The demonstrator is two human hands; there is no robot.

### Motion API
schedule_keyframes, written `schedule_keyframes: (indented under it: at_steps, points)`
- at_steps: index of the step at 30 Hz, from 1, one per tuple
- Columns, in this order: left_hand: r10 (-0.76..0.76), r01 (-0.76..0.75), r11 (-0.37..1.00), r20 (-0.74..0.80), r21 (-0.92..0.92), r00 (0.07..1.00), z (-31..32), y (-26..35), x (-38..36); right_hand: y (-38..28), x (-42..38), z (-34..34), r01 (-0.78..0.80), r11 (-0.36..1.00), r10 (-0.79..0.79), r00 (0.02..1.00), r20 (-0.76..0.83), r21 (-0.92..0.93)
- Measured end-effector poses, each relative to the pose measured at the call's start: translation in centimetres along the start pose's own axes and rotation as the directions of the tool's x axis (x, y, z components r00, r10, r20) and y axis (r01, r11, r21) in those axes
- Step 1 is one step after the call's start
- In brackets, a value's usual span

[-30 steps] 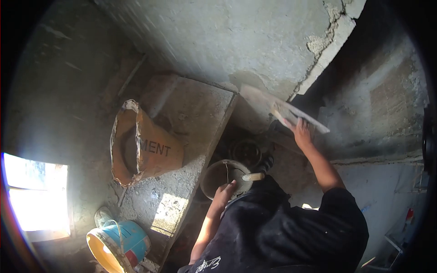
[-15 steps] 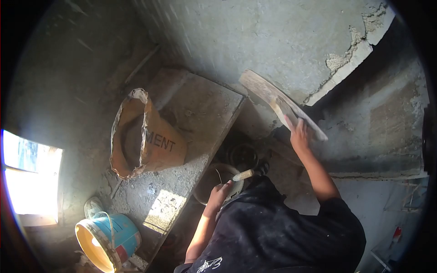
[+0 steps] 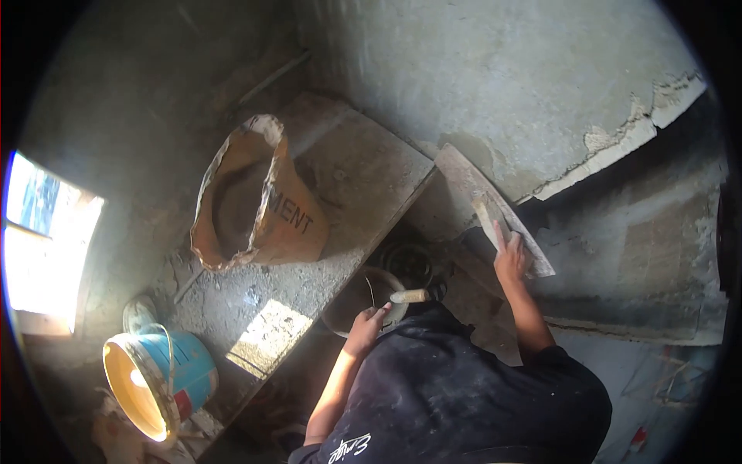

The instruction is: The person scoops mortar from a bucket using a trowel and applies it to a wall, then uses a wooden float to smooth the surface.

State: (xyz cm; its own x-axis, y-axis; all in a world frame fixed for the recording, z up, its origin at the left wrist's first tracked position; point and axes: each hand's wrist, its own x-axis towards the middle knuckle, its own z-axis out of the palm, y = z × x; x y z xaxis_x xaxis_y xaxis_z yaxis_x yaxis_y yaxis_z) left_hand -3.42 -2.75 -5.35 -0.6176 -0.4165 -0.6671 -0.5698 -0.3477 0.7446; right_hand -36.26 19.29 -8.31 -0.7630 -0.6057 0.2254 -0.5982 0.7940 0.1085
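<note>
My right hand (image 3: 510, 259) grips the handle of a long wooden float (image 3: 475, 185), its face toward the lower part of the grey plastered wall (image 3: 510, 93). Beside the float's upper end, a darker patch shows on the plaster. My left hand (image 3: 367, 329) is closed, low in front of my body, over a round bucket (image 3: 332, 313). At its fingertips is a tool with a pale wooden handle (image 3: 411, 295), which looks like a trowel; its blade is hidden or too dark to make out.
An open paper cement bag (image 3: 297, 224) stands on a dusty slab (image 3: 363, 185) to the left. Near the slab's front lies a tipped blue bucket (image 3: 193, 363). Bright light enters through an opening (image 3: 46, 247). The wall's lower edge (image 3: 595, 166) is broken and rough.
The float has come down along the wall and sits at a steeper slant, uncovering the darker patch. My left hand keeps its grip by the wooden handle. The camera view has turned somewhat.
</note>
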Motion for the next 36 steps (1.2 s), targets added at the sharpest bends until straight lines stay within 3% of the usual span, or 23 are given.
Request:
schedule_keyframes:
  at_steps: [5,9,14,20,23,26,28,30,34,36]
  points:
    - [-0.001,0.002,1.000,-0.025,0.022,1.000,-0.3,-0.2,1.2,-0.4,0.2,-2.9,-0.070,0.988,0.102,0.962,-0.253,0.135]
    - [-0.034,0.035,0.999,-0.013,0.042,0.999,-0.5,-0.2,2.1,0.4,0.1,-1.5,-0.097,0.991,0.118,0.959,-0.257,0.095]
    - [-0.016,0.014,0.998,0.020,0.056,1.000,0.3,0.1,2.1,-0.1,-0.9,2.7,-0.050,0.996,0.049,0.999,-0.011,-0.074]
    - [-0.024,0.022,0.995,0.018,0.092,1.000,0.8,1.2,1.3,-2.2,-3.3,3.2,-0.158,0.977,0.141,0.983,0.119,0.144]
    - [-0.017,0.016,0.993,0.012,0.114,1.000,0.9,1.0,1.5,-2.3,-4.0,0.5,-0.209,0.969,0.189,0.971,0.147,0.134]
    - [-0.057,0.057,0.996,-0.005,0.071,0.998,0.6,0.6,1.8,-0.5,-3.4,-1.0,-0.069,0.968,0.108,0.983,-0.151,0.242]
    - [-0.005,0.004,0.999,-0.023,-0.037,1.000,0.7,0.1,2.3,0.4,-1.4,-2.9,-0.091,0.981,0.132,0.961,-0.242,0.174]
    - [-0.037,0.037,0.999,-0.017,-0.029,0.999,0.4,0.6,2.3,1.9,0.8,-3.7,-0.044,0.997,0.015,0.930,-0.368,-0.071]
    - [-0.077,0.078,0.996,0.007,-0.044,0.997,0.1,-0.5,3.1,5.3,1.5,-0.2,-0.042,0.987,0.005,0.973,-0.232,-0.153]
    - [-0.034,0.035,0.978,0.011,-0.204,0.999,-0.1,-0.4,2.5,5.9,0.5,2.7,0.032,0.970,-0.061,0.992,-0.114,-0.241]
